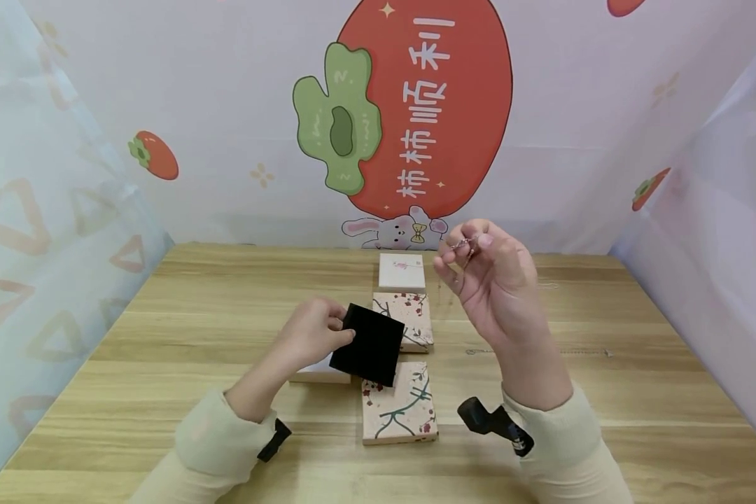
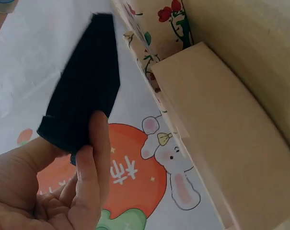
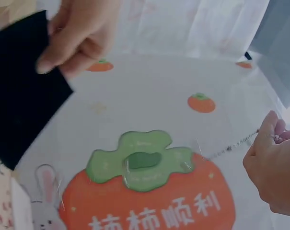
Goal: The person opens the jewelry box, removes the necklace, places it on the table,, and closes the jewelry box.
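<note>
My left hand (image 1: 315, 332) pinches a thin black square pad (image 1: 372, 350) by its left edge, above the boxes. The left wrist view shows the same pad (image 2: 87, 76) tilted between thumb and fingers. My right hand (image 1: 494, 287), raised over the right part of the table, pinches a fine silver chain (image 3: 236, 145) between thumb and fingertips. Part of the chain is hidden in the fingers. Below the left hand lies a shallow box (image 1: 321, 374), partly covered by that hand and the pad. Two flower-patterned boxes (image 1: 400, 413) lie below and behind the pad.
A white box (image 1: 402, 273) with a pink print sits at the back of the wooden table (image 1: 214, 301). Another silver chain (image 1: 573, 352) lies stretched out on the right, with a thin chain (image 1: 548, 285) farther back. A printed backdrop (image 1: 542, 175) stands behind.
</note>
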`<state>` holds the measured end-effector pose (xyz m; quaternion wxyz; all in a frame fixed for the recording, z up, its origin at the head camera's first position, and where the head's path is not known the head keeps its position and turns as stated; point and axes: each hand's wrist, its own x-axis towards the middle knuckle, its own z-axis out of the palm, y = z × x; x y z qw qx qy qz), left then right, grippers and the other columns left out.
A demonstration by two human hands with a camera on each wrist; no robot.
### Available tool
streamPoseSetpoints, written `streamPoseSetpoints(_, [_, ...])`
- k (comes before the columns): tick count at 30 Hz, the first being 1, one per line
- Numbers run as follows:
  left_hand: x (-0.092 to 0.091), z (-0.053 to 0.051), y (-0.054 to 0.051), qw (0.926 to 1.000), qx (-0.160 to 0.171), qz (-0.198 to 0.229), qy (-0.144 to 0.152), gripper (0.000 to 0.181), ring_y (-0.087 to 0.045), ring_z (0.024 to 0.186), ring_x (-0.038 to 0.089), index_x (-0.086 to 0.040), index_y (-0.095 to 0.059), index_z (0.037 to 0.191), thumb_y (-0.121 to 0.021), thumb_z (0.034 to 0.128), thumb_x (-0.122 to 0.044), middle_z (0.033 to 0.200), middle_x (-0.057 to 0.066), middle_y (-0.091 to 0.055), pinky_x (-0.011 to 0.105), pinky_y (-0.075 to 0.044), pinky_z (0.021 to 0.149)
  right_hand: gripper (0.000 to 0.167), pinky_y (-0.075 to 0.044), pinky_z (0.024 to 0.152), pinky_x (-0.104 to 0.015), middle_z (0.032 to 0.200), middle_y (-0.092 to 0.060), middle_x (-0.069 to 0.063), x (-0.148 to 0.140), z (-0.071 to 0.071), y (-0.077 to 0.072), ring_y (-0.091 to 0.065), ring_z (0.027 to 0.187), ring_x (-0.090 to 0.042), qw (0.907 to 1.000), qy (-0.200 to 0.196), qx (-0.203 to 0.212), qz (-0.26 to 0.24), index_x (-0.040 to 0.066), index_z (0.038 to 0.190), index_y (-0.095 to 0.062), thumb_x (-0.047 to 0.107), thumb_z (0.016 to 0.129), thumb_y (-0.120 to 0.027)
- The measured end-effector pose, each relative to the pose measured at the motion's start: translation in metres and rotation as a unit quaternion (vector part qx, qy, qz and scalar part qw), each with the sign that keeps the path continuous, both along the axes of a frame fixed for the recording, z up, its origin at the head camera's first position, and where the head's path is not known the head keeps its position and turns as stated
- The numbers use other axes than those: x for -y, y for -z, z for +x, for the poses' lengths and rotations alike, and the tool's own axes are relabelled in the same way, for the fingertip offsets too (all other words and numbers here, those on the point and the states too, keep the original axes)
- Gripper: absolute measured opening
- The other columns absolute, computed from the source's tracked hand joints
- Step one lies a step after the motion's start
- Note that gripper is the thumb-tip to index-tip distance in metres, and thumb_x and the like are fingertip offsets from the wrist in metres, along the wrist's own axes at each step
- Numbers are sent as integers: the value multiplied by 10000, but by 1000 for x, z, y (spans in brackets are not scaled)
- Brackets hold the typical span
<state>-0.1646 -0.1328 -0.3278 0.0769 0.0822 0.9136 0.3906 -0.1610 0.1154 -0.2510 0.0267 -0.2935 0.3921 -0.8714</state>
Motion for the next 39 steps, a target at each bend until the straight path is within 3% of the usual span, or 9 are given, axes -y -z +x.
streamPoseSetpoints(4, [9,-2,1,9986,274,453,84,236,-629,782,133,40,-683,1121,-657,926,-90,666,-4,-565,297,-503,716,329,-590,812,-232,827,-609,-20,-3,3,-10,-622,805,-144,9997,194,-49,158,73,852,-585,14,997,-295])
streamPoseSetpoints(13, [29,2,2,9915,603,1125,245,315,-721,989,251,90,-622,1219,-622,953,-79,927,117,-747,400,-593,858,345,-590,828,-249,817,-602,-20,-18,-3,1,-611,824,-141,9973,320,217,625,63,844,-625,13,1028,-337])
streamPoseSetpoints(16, [35,3,1,9891,689,1273,253,311,-720,976,244,89,-616,1223,-614,960,-77,824,86,-714,395,-597,852,326,-585,846,-258,814,-599,-12,-17,-5,5,-604,831,-132,9943,329,421,925,79,840,-615,34,1040,-361])
streamPoseSetpoints(21, [39,6,-1,9884,759,1290,253,356,-658,965,223,111,-575,1249,-616,962,-94,618,-32,-463,402,-590,870,309,-575,875,-267,814,-586,5,-21,-7,11,-581,839,-121,9839,649,773,1473,108,810,-586,61,1040,-385])
streamPoseSetpoints(24, [41,9,-1,9889,815,1226,213,426,-672,1034,274,138,-532,1301,-622,959,-99,703,26,-575,439,-572,911,299,-570,884,-271,817,-569,4,-28,-6,17,-574,837,-126,9778,795,901,1718,108,802,-571,68,1040,-394])
streamPoseSetpoints(26, [43,10,1,9895,874,1140,149,475,-680,1095,320,148,-504,1334,-629,958,-115,938,139,-706,480,-545,954,295,-571,886,-273,816,-563,3,-34,-4,22,-577,831,-125,9749,819,980,1825,104,805,-565,69,1044,-396])
streamPoseSetpoints(29, [45,10,3,9890,998,1089,62,506,-693,1082,321,145,-483,1359,-631,962,-132,1159,237,-691,504,-522,982,289,-574,879,-272,818,-567,5,-43,0,28,-584,828,-123,9700,886,1073,1994,101,808,-559,67,1045,-398])
streamPoseSetpoints(32, [46,11,4,9883,1057,1095,40,526,-702,1062,324,150,-467,1368,-631,965,-145,1263,275,-642,499,-531,967,255,-575,879,-279,840,-578,7,-50,5,34,-596,839,-124,9590,1066,1101,2386,95,831,-561,67,1042,-422])
streamPoseSetpoints(39, [48,12,6,9882,1089,1070,102,522,-699,1057,297,143,-480,1362,-635,960,-151,1153,205,-703,504,-531,970,160,-576,874,-265,934,-579,-16,-68,18,47,-626,871,-127,9110,1381,407,3865,40,916,-564,123,1039,-504])
